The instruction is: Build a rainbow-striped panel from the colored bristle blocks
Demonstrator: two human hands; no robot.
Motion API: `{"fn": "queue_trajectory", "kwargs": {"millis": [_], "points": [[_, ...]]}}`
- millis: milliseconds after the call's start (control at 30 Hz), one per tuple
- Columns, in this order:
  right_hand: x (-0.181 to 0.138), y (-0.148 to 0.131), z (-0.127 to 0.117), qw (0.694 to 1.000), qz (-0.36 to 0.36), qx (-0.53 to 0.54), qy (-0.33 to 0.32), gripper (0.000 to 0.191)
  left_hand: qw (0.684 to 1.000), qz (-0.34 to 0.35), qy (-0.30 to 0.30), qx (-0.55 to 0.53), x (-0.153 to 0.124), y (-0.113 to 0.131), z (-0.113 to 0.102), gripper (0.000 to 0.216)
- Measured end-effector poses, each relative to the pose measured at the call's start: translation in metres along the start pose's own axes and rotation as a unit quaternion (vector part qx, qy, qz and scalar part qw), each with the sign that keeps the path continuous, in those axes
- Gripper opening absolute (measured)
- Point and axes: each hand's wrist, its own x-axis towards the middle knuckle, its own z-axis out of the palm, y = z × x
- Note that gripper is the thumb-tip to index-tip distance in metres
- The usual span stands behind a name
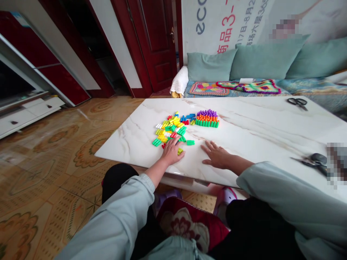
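Note:
A loose pile of small coloured plastic pegs point(173, 129) lies on the white marble table point(257, 126). Beside it, to the right, stands a tidy block of pegs in purple, orange and green rows point(207, 118). My left hand point(172, 151) rests palm down on the near edge of the loose pile, fingers curled over a few pegs; a yellow-green peg shows under its fingers. My right hand point(217, 154) lies flat on the bare tabletop, fingers stretched out and apart, holding nothing. A single green peg point(190, 142) lies between the two hands.
Black scissors point(297, 102) lie at the table's far right. A second pair of scissors point(311, 161) sits near the right edge. A sofa with teal cushions point(244, 61) stands behind the table. Patterned tile floor point(54, 151) and a TV cabinet point(24, 112) are at left.

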Motion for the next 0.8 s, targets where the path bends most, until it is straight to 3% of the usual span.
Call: {"fn": "queue_trajectory", "kwargs": {"millis": [133, 233, 333, 500, 667, 800], "points": [[0.0, -0.009, -0.019, 0.999, -0.006, -0.019, -0.036, 0.081, 1.0, -0.001, 0.004, -0.006, 0.0, 0.0, -0.001, 0.041], [-0.008, -0.021, -0.039, 0.997, -0.007, -0.044, -0.068, 0.069, 1.0, -0.003, 0.007, -0.007, 0.0, 0.001, -0.003, 0.042], [-0.018, -0.036, -0.057, 0.998, -0.025, 0.002, -0.066, 0.054, 1.0, 0.002, 0.01, -0.013, 0.0, 0.001, -0.003, 0.04], [-0.022, -0.067, -0.077, 0.998, 0.006, 0.06, -0.034, 0.052, 0.999, 0.008, 0.015, -0.036, -0.005, -0.007, 0.006, 0.043], [-0.013, -0.082, -0.073, 0.998, -0.002, 0.065, -0.003, 0.044, 0.996, 0.045, 0.025, -0.068, -0.006, -0.012, 0.0, 0.054], [-0.01, -0.073, -0.055, 0.994, -0.06, 0.062, 0.068, 0.034, 0.992, 0.041, 0.07, -0.095, 0.031, -0.025, -0.024, 0.029]]}}
